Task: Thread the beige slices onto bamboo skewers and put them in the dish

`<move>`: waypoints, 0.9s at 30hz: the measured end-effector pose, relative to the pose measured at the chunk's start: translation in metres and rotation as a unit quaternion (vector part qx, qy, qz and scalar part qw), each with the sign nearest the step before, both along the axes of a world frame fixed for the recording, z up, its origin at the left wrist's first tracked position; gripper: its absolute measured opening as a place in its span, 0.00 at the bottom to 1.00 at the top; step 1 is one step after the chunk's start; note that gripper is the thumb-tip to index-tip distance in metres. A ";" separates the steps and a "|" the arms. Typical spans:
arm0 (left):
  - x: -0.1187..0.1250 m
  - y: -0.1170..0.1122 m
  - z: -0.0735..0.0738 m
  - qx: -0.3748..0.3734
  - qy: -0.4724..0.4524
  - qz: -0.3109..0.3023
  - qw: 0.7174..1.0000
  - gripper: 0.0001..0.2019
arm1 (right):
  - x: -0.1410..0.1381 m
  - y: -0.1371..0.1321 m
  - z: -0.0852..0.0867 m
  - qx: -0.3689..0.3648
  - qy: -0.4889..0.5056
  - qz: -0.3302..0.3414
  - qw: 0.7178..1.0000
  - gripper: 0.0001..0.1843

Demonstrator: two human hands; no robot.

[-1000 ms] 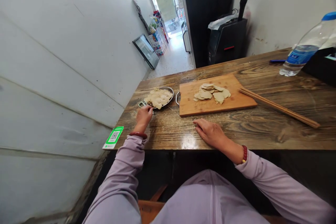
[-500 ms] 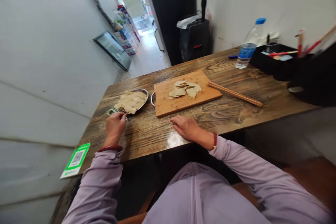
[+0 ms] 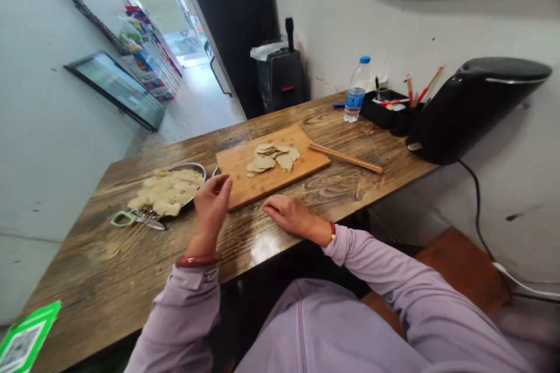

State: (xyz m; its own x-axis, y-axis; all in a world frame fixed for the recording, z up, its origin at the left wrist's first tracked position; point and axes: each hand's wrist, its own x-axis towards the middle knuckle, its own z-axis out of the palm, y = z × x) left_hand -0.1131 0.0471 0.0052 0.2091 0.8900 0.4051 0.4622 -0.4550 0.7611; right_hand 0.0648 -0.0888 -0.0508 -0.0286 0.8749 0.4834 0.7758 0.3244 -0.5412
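My left hand (image 3: 213, 205) is over the near left corner of the wooden cutting board (image 3: 234, 189), its fingers bent and thumb a little apart, with nothing visible between them. On the board lies a loose heap of thin pale slices (image 3: 266, 158). My right hand (image 3: 286, 213) rests by the table's front edge, just short of the board. Its fingers are curled closed, and whatever they may hold is hidden. Left of the board, a round metal plate (image 3: 200, 170) carries a pile of pale slices (image 3: 168, 187) with thin sticks (image 3: 136, 239) poking out toward me.
Green-handled scissors (image 3: 123, 218) lie beside the plate. Wooden chopsticks (image 3: 347, 158) rest against the board's right side. Farther right stand a water bottle (image 3: 356, 93), a black organiser (image 3: 378, 113) with pens, and a black appliance (image 3: 464, 111). A green QR card (image 3: 28, 338) is at the left.
My left hand has moved right, from the sticks at the plate to the board's corner. My right hand stays by the table's front edge. The view has turned to the right.
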 end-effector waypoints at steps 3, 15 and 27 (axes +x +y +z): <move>0.030 -0.003 0.000 -0.061 -0.057 -0.058 0.995 0.22 | 0.045 0.002 0.010 0.009 -0.041 -0.090 0.995 0.13; 0.034 -0.013 -0.019 -0.099 -0.192 -0.071 0.974 0.14 | 0.191 0.015 -0.015 -0.135 -0.215 -0.321 0.912 0.23; 0.033 -0.012 -0.018 -0.103 -0.215 -0.079 0.968 0.09 | 0.166 -0.004 -0.004 -0.052 -0.242 -0.388 0.888 0.20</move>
State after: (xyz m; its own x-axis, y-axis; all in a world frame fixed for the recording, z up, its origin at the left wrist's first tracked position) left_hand -0.0802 0.0354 -0.0131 0.2004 0.9320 0.3021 0.0192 -0.3120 0.9499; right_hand 0.2309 -0.0931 -0.0552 0.4200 0.7613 0.4940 0.8936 -0.4419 -0.0787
